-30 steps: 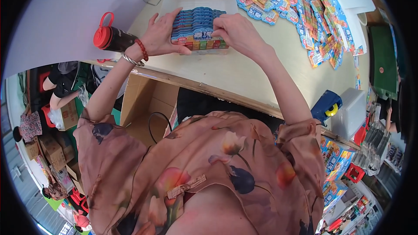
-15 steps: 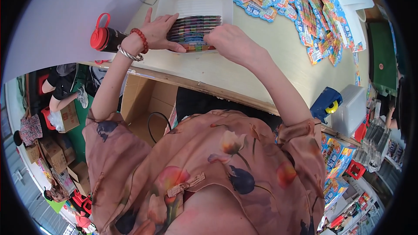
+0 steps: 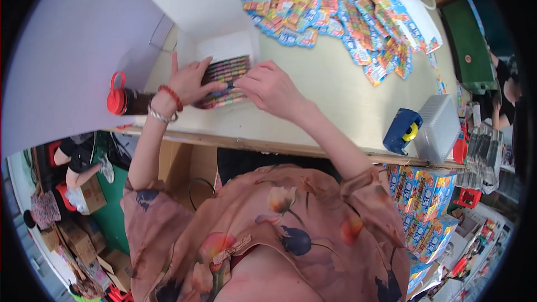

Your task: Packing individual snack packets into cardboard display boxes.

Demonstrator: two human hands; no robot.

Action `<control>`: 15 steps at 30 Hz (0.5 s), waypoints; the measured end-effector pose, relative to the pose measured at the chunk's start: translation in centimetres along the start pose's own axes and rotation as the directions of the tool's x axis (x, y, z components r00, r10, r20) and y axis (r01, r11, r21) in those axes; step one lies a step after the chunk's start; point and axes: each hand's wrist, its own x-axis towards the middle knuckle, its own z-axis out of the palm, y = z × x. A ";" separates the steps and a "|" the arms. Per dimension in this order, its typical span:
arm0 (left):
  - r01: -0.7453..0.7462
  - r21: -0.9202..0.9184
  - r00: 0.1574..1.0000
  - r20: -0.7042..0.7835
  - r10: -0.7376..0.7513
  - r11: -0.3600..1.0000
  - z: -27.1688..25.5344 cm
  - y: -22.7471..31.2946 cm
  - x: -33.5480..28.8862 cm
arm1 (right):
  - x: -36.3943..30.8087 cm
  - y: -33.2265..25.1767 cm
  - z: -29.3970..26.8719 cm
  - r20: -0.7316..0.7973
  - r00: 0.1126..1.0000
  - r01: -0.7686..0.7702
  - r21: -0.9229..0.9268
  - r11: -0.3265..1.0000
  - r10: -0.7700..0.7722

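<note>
A white cardboard box [image 3: 248, 41] stands on the table with its lid raised, holding a row of thin colourful packets [image 3: 230, 67] on edge. My left hand [image 3: 189, 83] lies across the left end of the row, fingers spread and thumb reaching over the packets. At the right end, my right hand [image 3: 272, 89] is closed in a pinch on the edge of one packet near the front. Its fingertips partly hide that packet.
A heap of blue and orange packets [image 3: 313, 5] covers the table's far side. A dark bottle with a red lid [image 3: 116, 102] stands left of my left hand. To the right are a blue tape dispenser [image 3: 401, 130] and a clear plastic container [image 3: 439, 128]. Printed boxes [image 3: 428, 190] are stacked below the table edge.
The view has shifted, so the table and box appear lower and further left. My right hand stays at the row's right end, its fingers now turned more toward the packets. My left hand keeps its place.
</note>
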 end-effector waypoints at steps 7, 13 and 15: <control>0.018 0.006 0.997 -0.073 -0.017 1.000 -0.6 1.0 -1.4 | -4.3 3.9 -1.3 -0.474 0.688 -0.430 0.345 0.835 0.550; -0.183 -0.022 0.896 -0.414 0.158 0.983 -3.2 5.1 -2.5 | -10.5 9.5 -3.3 -0.526 0.481 -0.712 0.232 0.663 0.701; -0.352 -0.309 0.859 -0.480 0.175 0.883 -3.7 9.1 -2.7 | -13.5 12.5 -4.3 -0.581 0.475 -0.784 0.062 0.618 0.661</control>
